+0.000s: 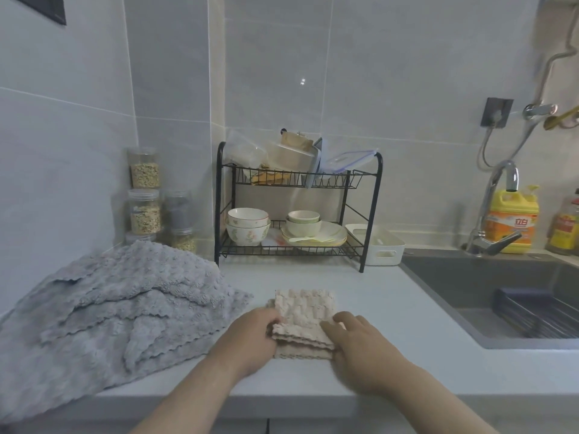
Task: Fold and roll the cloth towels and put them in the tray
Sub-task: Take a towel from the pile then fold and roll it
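Now my left hand [250, 339] and right hand [360, 349] curl their fingers round the near side edges of the folded beige waffle-textured cloth towel [302, 314], which lies on the pale counter [407, 308]. I judge a tight, even roll away from me works best, keeping the layers square, before it goes to the white plastic tray [383, 247].

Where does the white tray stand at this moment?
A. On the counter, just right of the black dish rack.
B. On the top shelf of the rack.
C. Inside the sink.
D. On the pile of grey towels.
A: the white tray stands on the counter, close beside the right legs of the black dish rack and left of the sink.
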Tool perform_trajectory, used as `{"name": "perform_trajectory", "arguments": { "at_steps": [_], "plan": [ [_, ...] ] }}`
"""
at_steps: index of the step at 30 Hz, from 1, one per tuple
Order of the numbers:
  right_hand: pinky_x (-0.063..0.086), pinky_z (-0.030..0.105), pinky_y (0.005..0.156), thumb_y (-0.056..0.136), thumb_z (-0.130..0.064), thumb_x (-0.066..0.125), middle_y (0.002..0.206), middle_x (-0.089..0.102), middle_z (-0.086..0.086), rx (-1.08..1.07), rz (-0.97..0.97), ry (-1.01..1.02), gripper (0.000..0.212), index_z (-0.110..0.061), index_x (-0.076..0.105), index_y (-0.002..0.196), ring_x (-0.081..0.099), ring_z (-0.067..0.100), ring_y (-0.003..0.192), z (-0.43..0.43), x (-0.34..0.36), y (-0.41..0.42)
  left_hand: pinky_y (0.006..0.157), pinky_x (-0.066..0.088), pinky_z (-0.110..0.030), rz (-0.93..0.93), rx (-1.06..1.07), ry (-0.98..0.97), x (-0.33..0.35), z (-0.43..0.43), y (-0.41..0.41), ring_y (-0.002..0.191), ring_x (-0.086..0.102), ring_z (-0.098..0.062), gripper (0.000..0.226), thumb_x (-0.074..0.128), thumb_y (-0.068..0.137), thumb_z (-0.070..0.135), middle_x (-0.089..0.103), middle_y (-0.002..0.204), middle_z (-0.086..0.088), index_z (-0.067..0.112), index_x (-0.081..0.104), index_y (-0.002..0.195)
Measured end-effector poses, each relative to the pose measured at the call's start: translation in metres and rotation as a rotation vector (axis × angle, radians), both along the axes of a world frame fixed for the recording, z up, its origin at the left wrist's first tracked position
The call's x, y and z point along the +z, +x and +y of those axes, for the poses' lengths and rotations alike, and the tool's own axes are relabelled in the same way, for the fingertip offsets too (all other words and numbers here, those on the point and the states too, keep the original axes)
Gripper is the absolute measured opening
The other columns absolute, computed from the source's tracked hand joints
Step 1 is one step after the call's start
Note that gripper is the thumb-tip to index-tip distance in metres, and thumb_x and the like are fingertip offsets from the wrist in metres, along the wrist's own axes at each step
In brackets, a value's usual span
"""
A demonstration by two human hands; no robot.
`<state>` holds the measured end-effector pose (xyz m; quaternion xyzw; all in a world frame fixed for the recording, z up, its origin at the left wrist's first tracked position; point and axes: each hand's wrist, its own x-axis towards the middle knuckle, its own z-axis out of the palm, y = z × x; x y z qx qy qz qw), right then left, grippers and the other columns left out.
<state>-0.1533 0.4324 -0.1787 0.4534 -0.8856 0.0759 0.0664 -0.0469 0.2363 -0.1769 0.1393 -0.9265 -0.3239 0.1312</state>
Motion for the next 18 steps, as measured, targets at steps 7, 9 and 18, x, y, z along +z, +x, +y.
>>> {"name": "perform_trajectory", "arguments": {
  "at_steps": [7, 9, 18],
  "plan": [
    [0.009, 0.025, 0.115, 0.102, -0.044, 0.027, 0.152, 0.023, -0.017, -0.062, -0.321, -0.365, 0.047, -0.032, 0.035, 0.146, 0.013, 0.010, 0.145, -0.003, 0.019, -0.031, 0.115, 0.013, -0.032, 0.119, -0.091, 0.033, 0.001, -0.001, -0.001, 0.139, 0.001, 0.007, 0.041, 0.026, 0.102, 0.041, 0.001, 0.151, 0.033, 0.045, 0.030, 0.143],
    [0.004, 0.025, 0.116, 0.103, -0.041, 0.027, 0.155, 0.015, -0.015, -0.036, -0.329, -0.167, 0.048, -0.031, 0.025, 0.150, 0.004, 0.011, 0.148, -0.012, 0.014, -0.035, 0.117, 0.002, -0.033, 0.054, -0.136, -0.049, -0.001, -0.002, -0.004, 0.139, -0.015, 0.008, 0.046, 0.024, 0.101, 0.049, -0.008, 0.150, 0.033, 0.049, 0.016, 0.147],
    [0.000, 0.037, 0.120, 0.099, -0.052, 0.018, 0.161, -0.009, -0.006, -0.054, -0.200, 0.171, 0.058, -0.037, -0.001, 0.152, -0.004, 0.017, 0.149, -0.017, 0.001, -0.038, 0.120, -0.005, -0.038, -0.299, -0.156, -0.457, -0.014, -0.007, -0.018, 0.143, -0.019, -0.003, 0.066, 0.014, 0.097, 0.055, -0.017, 0.157, 0.014, 0.027, -0.009, 0.152]
  ]
}}
